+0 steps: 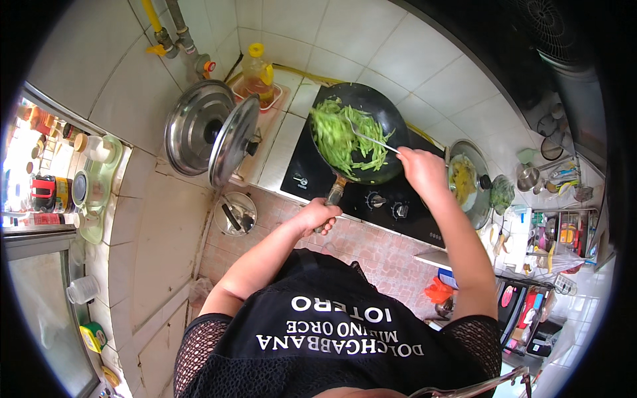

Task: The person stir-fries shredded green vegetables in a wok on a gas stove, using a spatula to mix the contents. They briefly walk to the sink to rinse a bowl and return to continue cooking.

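Note:
My left hand point(317, 217) is closed around the handle point(336, 191) of a black wok point(395, 112). The wok stands on the left part of a black glass gas cooktop point(304, 161). In my right hand point(423, 171) is a thin metal cooking utensil point(377, 143), its working end down among the food, so its exact kind is hidden. Sliced green vegetable strips point(334, 134) fill the wok's left and middle. Some strips at the left are blurred by motion.
Right of my right hand, a pan with a glass lid point(481, 161) holds yellowish food. Two metal lids point(191, 134) stand by the left wall, near an oil jug point(258, 74) in a tray. A bin point(235, 214) sits on the floor. The range hood point(497, 54) hangs at upper right.

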Available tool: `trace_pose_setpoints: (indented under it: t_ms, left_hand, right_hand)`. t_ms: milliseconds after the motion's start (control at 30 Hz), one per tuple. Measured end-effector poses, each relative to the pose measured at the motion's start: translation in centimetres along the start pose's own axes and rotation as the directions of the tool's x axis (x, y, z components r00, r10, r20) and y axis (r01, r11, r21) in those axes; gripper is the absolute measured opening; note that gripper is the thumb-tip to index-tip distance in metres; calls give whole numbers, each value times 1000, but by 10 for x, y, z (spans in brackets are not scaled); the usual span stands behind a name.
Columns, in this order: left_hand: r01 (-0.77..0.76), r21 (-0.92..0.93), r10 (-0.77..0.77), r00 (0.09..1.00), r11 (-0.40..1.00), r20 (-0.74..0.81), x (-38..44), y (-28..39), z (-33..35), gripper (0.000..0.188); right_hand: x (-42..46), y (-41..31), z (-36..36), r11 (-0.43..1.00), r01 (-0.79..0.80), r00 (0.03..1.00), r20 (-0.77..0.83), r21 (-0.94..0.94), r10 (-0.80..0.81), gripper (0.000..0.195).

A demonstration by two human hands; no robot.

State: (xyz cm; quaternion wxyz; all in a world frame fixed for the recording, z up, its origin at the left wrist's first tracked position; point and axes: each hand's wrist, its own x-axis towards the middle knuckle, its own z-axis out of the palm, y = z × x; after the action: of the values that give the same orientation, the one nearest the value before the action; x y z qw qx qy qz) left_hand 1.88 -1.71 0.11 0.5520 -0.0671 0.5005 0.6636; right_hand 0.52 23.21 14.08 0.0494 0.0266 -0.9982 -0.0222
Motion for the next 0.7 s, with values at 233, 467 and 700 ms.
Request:
trace_pose_setpoints:
  t_ms: [233,467,700]
  left_hand:
    - [-1,0,1,1000,1000,5,3,-2,0,17]
    - [15,3,-15,1000,1000,20,2,1,2,17]
    - [2,5,-2,1000,1000,-6,2,-1,1,17]
  right_hand:
    - [12,66,-45,946,-272,942,153,-176,299,19]
    - [23,100,57,702,-542,828,437,463,351,24]
    - [-6,2,6,991,-95,995,30,96,93,16]
